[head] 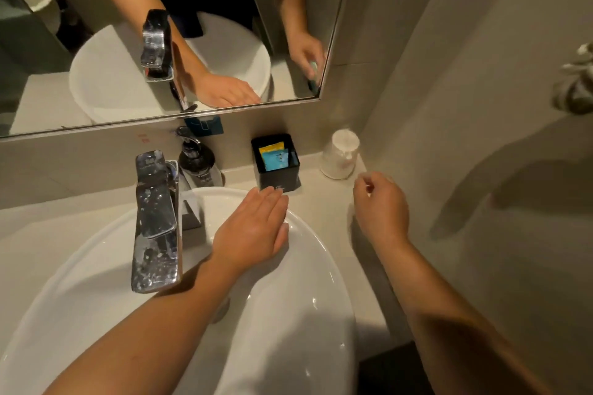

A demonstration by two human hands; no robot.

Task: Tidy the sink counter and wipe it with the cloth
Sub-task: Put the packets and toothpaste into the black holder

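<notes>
My left hand (253, 231) lies flat on the back rim of the white basin (321, 253), fingers together, holding nothing. To the right, my right hand (382, 208) hovers low over the beige counter (324, 202) with its fingers curled shut. The mirror (96, 90) shows a small pale green cloth in that hand; from above the hand hides it. A black box (279, 175) with yellow and blue sachets stands just beyond my left fingertips. A white cup (341, 154) sits in the back right corner.
A chrome faucet (157, 218) rises at the basin's back left, with a dark soap pump bottle (197, 163) behind it. The tiled wall (481, 106) closes the counter on the right. The counter strip beside the basin is narrow.
</notes>
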